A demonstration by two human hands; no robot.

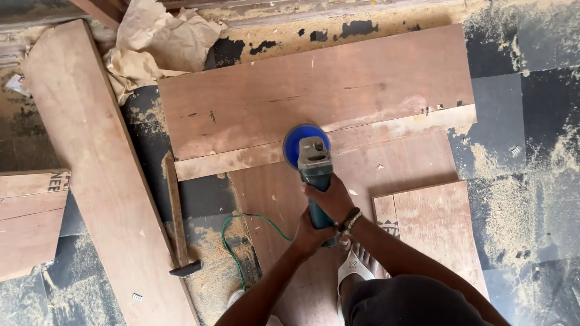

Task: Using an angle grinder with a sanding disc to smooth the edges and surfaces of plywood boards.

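Currently: angle grinder held two-handed, disc on plank seam

At 9 o'clock a long plank (96, 175) lies diagonal; beside it a hammer (178, 220) on the sawdusty floor (531, 181). Green cord (241, 241) trails at 7 o'clock. Left hand (311, 232) clamped round the rear of the angle grinder (315, 175); right hand (331, 198) closed over its body. Blue disc (296, 142) rests at centre on the wide board (314, 90). Judged: rigid, moderately heavy, prone to kick; hold body and tail, away from disc.
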